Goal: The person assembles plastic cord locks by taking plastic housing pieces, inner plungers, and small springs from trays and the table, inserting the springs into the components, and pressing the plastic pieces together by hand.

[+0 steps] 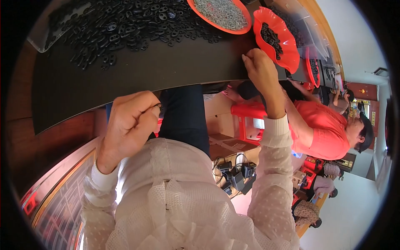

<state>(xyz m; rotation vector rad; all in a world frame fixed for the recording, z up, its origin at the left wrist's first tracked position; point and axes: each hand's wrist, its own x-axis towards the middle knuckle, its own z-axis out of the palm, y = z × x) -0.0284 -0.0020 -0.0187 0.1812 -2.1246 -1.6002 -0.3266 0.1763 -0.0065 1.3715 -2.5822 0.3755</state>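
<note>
At nine o'clock, the left hand (133,118) pinches a small dark piece (159,106), mostly hidden. Black holed pieces (137,31) heap at eleven on the table (179,62), cut off above. Towards two, the right hand (263,73) curls its fingers beside a red wavy dish (290,45); I can't tell whether they grip anything.

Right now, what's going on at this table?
A person works by a dark tabletop. The left hand pinches a small dark piece, mostly hidden. The right hand is closed near a red wavy-edged dish of black parts; whether it holds anything is unclear. Loose black pieces lie heaped left of a red dish of silvery bits.
</note>
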